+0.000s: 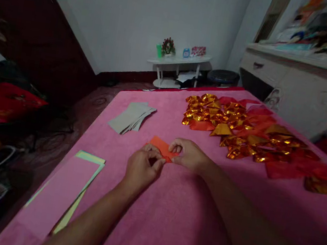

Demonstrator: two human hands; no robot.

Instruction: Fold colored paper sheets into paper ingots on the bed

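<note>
Near the middle of the pink-covered surface (168,213), a small sheet of orange paper (159,143) is pinched between both hands. My left hand (144,164) grips its left and near edge, thumb and fingers closed. My right hand (188,154) holds the right side, with fingers curled in. The near edge of the paper looks folded or bunched where the fingertips meet; the fingers partly hide it. Beyond my right hand lie many folded gold foil and red-orange paper pieces (221,130). A fanned stack of grey paper sheets (132,117) rests beyond my left hand.
Long pink, green and yellow paper sheets (64,189) lie at the left edge. Against the far wall stands a small white table (179,60) with a potted plant (168,46). A cluttered white dresser (296,77) is at the right, a dark round stool (223,76) near it.
</note>
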